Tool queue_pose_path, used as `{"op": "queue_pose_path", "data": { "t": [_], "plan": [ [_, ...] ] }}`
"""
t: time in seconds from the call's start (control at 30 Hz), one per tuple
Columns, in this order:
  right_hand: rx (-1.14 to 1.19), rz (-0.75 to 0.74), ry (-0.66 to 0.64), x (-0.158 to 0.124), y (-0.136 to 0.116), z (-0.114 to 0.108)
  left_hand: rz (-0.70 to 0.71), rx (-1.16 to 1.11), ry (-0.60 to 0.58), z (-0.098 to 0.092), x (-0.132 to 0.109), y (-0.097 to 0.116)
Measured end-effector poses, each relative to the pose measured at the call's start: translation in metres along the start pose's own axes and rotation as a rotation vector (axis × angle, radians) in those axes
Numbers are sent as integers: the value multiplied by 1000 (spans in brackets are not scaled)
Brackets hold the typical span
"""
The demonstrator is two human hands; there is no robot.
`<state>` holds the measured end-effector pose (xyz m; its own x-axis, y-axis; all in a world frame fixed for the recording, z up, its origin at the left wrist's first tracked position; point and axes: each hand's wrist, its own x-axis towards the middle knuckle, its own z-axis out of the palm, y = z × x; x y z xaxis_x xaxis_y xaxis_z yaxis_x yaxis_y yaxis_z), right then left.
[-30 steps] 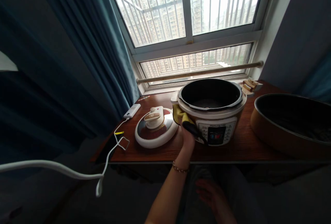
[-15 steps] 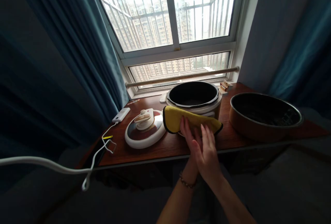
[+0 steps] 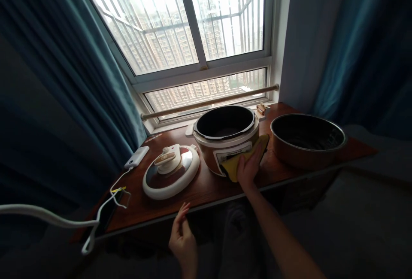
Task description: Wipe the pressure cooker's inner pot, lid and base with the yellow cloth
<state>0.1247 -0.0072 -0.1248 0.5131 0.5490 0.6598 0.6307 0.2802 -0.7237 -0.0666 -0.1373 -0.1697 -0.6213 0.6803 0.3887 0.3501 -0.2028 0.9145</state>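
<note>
My right hand [image 3: 249,168] holds a yellow cloth [image 3: 232,168] with dark edging flat against the lower right front of an electric pressure cooker [image 3: 209,155]. The cloth covers part of the cooker's front panel, and the hand hides part of the cloth. The cooker stands upright without its lid, and its dark inside shows. My left hand [image 3: 183,238] hangs in front of the table edge, holding nothing, its fingers loosely bent and apart from the thumb. Nearest to it lies the round lid [image 3: 189,176] with a white rim and a raised handle.
A wide brown inner pot [image 3: 291,154] stands right of the cooker on the wooden table [image 3: 206,191]. Left of the lid are a white power strip [image 3: 137,157] and a white cable [image 3: 41,213] that runs over the table edge. Behind is a barred window [image 3: 225,21].
My hands have parted: the left has left the cloth and dropped to the lower left. My right hand has moved the cloth down and around the cooker's right front. The view has shifted.
</note>
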Motion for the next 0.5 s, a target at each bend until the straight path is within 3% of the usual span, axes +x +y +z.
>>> {"op": "queue_pose_path", "data": {
  "t": [0.07, 0.13, 0.27, 0.37, 0.5],
  "plan": [
    [51, 85, 6, -7, 16, -1, 87, 52, -7, -1, 7, -6],
    [72, 117, -2, -5, 16, -4, 198, 113, -32, 5, 17, -8],
    [40, 2, -88, 20, -9, -9, 433, 283, -119, 31, 44, -8],
    [70, -49, -155, 29, -9, -11, 502, 434, -162, 53, 59, -17],
    [305, 274, -128, 24, 24, -9, 538, 636, -205, 72, 66, -39]
  ]
}}
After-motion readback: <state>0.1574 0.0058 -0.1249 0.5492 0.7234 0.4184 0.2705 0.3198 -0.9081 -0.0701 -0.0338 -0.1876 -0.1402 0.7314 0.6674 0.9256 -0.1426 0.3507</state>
